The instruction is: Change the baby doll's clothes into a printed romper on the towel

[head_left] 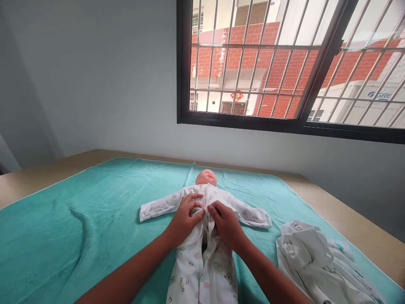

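Observation:
A baby doll (206,177) lies on its back on a teal towel (95,219), head toward the window. It wears a white printed sleepsuit (202,270) with sleeves spread to both sides. My left hand (185,217) and my right hand (225,223) meet at the middle of the doll's chest. Both pinch the front edges of the sleepsuit, which gapes open just below them.
A pile of white baby clothes (319,261) lies on the towel at the right. The towel covers a wooden surface (354,219) against a grey wall. A barred window (284,63) is behind.

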Motion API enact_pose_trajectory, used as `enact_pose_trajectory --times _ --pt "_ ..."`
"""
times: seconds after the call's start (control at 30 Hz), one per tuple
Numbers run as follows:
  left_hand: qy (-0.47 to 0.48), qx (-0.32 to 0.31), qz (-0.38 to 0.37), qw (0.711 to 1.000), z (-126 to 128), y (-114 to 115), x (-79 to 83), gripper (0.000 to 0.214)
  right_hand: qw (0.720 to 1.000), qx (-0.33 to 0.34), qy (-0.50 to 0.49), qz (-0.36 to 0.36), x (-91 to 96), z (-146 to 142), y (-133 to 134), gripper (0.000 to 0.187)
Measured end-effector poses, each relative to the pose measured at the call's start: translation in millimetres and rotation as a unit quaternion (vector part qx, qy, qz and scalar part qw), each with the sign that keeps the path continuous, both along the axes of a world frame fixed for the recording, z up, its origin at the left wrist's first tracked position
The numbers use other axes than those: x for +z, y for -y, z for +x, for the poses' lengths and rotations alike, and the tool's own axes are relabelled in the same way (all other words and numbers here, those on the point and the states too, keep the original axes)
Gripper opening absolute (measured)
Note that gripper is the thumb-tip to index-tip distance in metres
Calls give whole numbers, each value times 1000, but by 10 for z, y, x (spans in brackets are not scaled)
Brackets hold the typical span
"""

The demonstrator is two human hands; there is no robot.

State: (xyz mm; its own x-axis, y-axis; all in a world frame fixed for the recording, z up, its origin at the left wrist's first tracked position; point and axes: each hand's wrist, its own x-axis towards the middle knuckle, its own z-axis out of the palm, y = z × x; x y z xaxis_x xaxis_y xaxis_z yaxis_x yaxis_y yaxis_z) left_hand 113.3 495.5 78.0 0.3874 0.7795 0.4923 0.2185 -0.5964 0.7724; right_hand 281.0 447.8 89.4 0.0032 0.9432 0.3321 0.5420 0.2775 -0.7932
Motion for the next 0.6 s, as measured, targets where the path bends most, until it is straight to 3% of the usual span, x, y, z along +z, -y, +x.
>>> enact_pose_trajectory --times 0.23,0.47,0.6 --pt "7 15 12 1000 -31 -34 -36 8 1000 8 -20 -18 -1 30 -9 37" --pt "-56 -15 115 992 -30 18 16 20 999 -21 -30 7 -39 4 -25 38" --pt "-39 -34 77 996 -37 33 23 16 996 -48 -73 -10 -46 -24 -26 40"
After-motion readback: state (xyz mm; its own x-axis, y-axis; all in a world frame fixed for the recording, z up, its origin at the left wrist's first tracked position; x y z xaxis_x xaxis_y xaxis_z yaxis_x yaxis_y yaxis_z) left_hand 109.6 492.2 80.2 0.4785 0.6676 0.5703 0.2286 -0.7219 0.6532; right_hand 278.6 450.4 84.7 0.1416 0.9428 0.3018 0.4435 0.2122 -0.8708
